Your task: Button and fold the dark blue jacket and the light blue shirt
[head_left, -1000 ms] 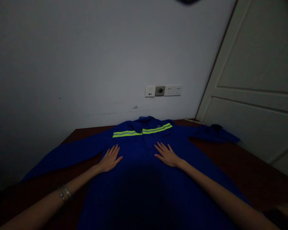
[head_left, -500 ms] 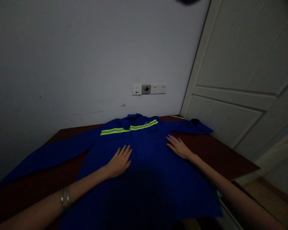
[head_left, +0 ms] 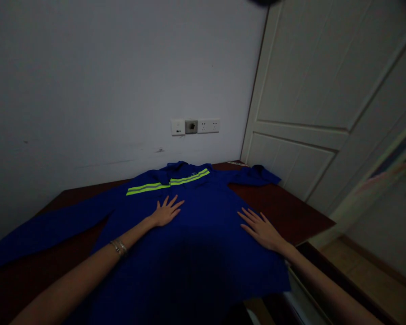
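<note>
A blue work jacket (head_left: 203, 216) with a yellow-green and grey reflective stripe (head_left: 149, 188) across the chest lies spread on a dark red table, its collar toward the wall. One sleeve stretches out to the left, and the other reaches right with its end bunched up. My left hand (head_left: 165, 213) lies flat, fingers spread, on the jacket's front just below the stripe. Near the jacket's right edge, my right hand (head_left: 260, 230) rests flat on the cloth with fingers stretched out. A dark shadow covers the jacket's lower middle.
The table (head_left: 277, 207) stands against a pale wall with a row of sockets (head_left: 195, 127). A white panelled door (head_left: 291, 149) rises behind its right edge. Below that edge, an open drawer or compartment (head_left: 307, 293) partly shows, and the tiled floor (head_left: 368, 266) lies beyond.
The view has turned right. My right hand has slid across the cloth to the jacket's right edge and nearer to me. My left hand has shifted toward the jacket's middle, fingers now spread wider.
</note>
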`<act>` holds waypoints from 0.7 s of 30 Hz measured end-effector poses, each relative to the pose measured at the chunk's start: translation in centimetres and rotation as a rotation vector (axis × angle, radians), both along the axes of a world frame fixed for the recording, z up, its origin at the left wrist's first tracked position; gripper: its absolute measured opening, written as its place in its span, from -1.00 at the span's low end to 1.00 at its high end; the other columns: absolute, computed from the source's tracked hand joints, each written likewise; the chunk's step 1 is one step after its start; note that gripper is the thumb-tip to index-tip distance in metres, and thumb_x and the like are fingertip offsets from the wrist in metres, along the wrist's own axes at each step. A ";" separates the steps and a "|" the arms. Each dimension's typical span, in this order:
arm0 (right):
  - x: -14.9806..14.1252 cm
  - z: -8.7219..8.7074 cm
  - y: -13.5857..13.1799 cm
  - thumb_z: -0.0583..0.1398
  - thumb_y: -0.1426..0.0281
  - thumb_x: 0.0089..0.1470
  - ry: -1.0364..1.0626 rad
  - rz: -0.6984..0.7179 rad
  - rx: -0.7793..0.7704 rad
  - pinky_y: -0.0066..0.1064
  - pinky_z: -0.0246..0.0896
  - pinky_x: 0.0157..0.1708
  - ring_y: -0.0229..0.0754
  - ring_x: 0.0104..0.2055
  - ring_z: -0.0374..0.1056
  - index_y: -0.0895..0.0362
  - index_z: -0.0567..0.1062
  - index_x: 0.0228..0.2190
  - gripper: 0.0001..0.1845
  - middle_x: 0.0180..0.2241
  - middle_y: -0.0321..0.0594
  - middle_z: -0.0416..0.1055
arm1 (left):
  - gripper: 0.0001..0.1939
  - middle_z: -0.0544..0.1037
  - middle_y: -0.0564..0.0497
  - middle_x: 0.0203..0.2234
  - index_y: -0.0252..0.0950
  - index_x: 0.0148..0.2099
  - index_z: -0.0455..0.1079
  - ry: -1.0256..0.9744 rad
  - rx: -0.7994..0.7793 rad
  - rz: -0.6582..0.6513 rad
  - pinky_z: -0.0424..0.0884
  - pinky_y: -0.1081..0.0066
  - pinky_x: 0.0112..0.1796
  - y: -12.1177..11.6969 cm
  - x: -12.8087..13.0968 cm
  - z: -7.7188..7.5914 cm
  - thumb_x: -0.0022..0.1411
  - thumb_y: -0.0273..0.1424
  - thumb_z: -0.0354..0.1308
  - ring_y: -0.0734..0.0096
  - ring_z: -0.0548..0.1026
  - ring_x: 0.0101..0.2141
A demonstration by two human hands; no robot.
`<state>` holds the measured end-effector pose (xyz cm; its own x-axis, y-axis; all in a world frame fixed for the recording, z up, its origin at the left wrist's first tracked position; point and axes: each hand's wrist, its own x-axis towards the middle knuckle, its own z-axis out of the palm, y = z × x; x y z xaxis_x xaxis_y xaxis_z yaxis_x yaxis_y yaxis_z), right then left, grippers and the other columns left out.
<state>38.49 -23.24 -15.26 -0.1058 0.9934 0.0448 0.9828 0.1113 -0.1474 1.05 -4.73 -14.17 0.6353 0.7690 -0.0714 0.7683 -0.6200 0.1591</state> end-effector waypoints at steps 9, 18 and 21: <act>6.3 -0.3 -1.6 -0.16 0.04 0.13 0.062 -0.096 0.124 -0.10 -0.23 0.20 -0.10 0.27 -0.21 0.05 0.17 0.13 -0.38 0.22 -0.22 -0.04 | -0.51 -0.24 0.13 0.27 0.13 0.26 -0.18 0.002 0.064 0.008 -0.13 -0.28 0.01 -0.3 0.3 -0.2 0.30 -0.10 -0.32 -0.12 -0.25 0.21; 17.4 6.4 11.1 -0.05 0.27 0.06 0.022 -0.330 0.299 -0.26 0.07 0.04 -0.04 0.06 0.21 0.25 0.32 0.01 -0.47 0.02 0.01 0.30 | -0.51 -0.21 0.13 0.26 0.15 0.25 -0.20 -0.017 0.074 0.015 -0.16 -0.28 0.03 -0.3 0.2 -0.3 0.29 -0.08 -0.34 -0.07 -0.22 0.22; 19.3 7.7 15.3 -0.04 0.23 0.07 0.015 -0.436 0.312 -0.27 0.08 0.01 0.00 0.03 0.24 0.30 0.32 0.02 -0.44 -0.01 0.10 0.31 | -0.51 -0.22 0.14 0.26 0.17 0.25 -0.22 -0.021 0.089 0.006 -0.16 -0.29 0.03 -0.1 0.1 -0.4 0.29 -0.07 -0.35 -0.06 -0.21 0.22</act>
